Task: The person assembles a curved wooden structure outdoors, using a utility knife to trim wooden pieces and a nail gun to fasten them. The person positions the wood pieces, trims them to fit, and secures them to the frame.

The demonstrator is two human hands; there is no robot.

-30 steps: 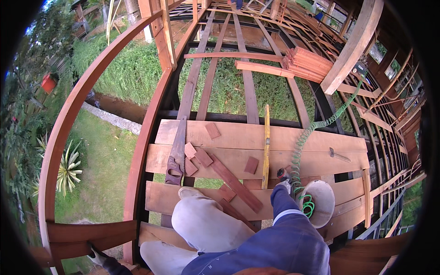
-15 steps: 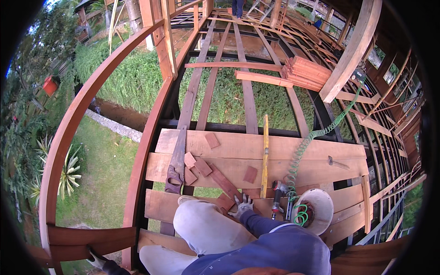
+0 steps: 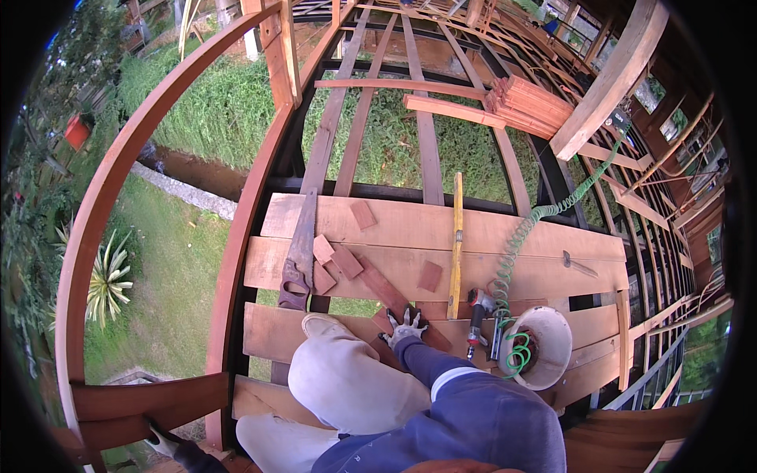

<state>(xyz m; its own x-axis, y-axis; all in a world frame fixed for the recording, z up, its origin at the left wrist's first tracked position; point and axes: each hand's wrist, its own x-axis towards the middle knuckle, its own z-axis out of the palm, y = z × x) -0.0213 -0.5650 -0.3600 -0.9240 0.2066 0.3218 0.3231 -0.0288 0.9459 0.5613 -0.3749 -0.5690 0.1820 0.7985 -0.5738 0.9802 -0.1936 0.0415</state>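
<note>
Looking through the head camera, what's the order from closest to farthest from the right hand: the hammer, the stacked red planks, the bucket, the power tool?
1. Power tool: just to the right of the right hand.
2. Bucket: farther right, past the tool.
3. Hammer: ahead and right.
4. Stacked red planks: far ahead, rightward.

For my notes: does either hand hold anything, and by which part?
Right hand: nothing gripped, fingers spread over a narrow board. Left hand: against a plank, grip unclear.

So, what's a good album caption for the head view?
Right hand on a wood strip, left hand at a board; saw and bucket nearby.
</note>
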